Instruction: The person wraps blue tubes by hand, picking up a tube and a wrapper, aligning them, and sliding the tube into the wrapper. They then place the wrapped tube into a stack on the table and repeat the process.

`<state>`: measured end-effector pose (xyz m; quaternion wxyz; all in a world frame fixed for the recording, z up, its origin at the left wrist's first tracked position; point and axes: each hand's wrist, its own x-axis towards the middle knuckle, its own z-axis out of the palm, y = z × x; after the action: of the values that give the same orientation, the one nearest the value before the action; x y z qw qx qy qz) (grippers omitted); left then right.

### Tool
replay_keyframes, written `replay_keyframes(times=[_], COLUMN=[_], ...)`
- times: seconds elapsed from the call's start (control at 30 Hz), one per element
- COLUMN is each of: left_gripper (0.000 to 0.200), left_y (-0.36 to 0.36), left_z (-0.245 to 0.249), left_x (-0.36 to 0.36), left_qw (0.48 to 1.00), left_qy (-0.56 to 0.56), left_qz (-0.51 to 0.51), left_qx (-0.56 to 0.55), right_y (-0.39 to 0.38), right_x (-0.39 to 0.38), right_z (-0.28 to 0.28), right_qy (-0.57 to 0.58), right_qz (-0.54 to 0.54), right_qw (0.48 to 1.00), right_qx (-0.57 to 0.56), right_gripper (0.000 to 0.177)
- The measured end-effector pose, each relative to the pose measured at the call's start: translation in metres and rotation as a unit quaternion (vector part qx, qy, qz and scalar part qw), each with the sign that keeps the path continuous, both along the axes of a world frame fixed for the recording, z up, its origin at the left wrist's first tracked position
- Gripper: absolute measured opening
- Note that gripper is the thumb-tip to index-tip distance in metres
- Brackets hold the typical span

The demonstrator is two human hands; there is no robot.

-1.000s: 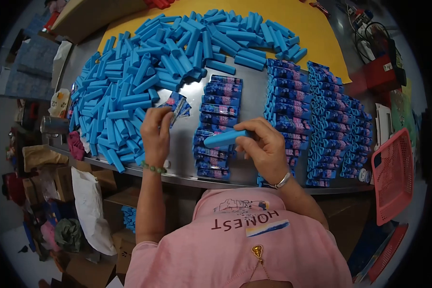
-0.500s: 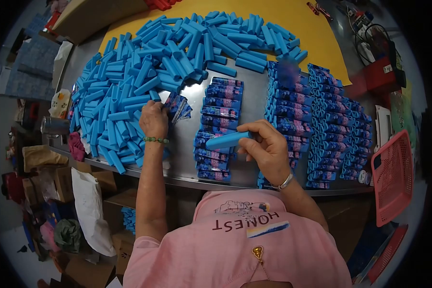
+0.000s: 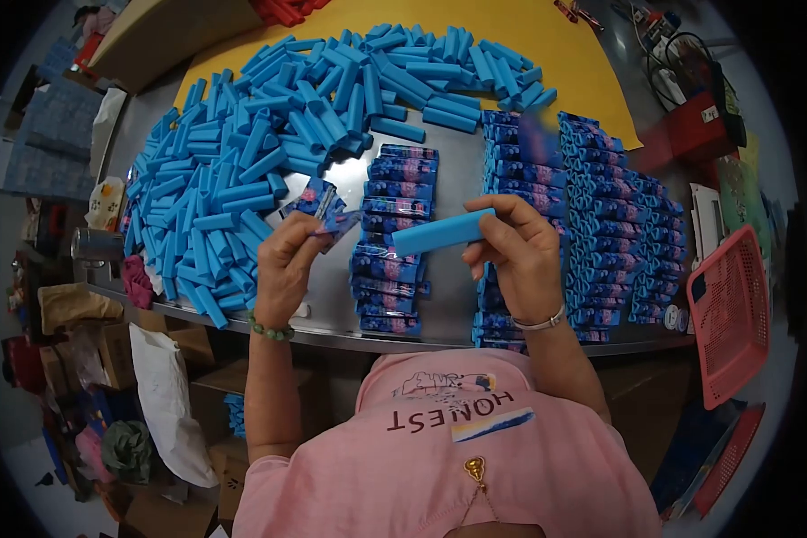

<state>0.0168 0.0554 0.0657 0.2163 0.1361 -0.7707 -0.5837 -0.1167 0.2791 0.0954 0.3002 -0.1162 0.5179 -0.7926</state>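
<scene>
Between the thumb and fingers of my right hand (image 3: 522,251) is a light-blue three-sided plastic tube (image 3: 439,233), held roughly level above the table. My left hand (image 3: 285,269) pinches a dark-blue and pink printed wrapper (image 3: 339,219). More flat wrappers (image 3: 308,197) lie on the metal just beyond it. A large heap of bare blue tubes (image 3: 233,193) spreads to the left and behind. Below the held tube runs a column of tubes in printed wrappers (image 3: 387,269).
Further wrapped tubes (image 3: 601,224) stand in packed columns on the right. A yellow sheet (image 3: 592,90) covers the back of the metal table (image 3: 332,339). A pink basket (image 3: 731,314) is at the right edge, a metal cup (image 3: 97,244) at the left.
My left hand has drawn back toward me from the flat wrappers and now has one in its fingers. My right hand has moved slightly right and up with the blue tube.
</scene>
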Motion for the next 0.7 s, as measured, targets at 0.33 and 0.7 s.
replay_keyframes(times=[0.33,0.7], left_gripper=[0.012,0.028], left_y=[0.035,0.052], left_z=[0.021,0.024], left_x=[-0.002,-0.002], left_qw=[0.983,0.992], left_qy=[-0.056,-0.041], left_qz=[-0.077,-0.068], left_qx=[-0.154,-0.100], right_y=[0.002,-0.006], right_x=[0.004,0.015], right_z=[0.003,0.002], right_qy=[0.130,0.175], right_qz=[0.003,0.001], right_qw=[0.989,0.980], right_qx=[0.072,0.096], right_gripper=[0.019,0.017])
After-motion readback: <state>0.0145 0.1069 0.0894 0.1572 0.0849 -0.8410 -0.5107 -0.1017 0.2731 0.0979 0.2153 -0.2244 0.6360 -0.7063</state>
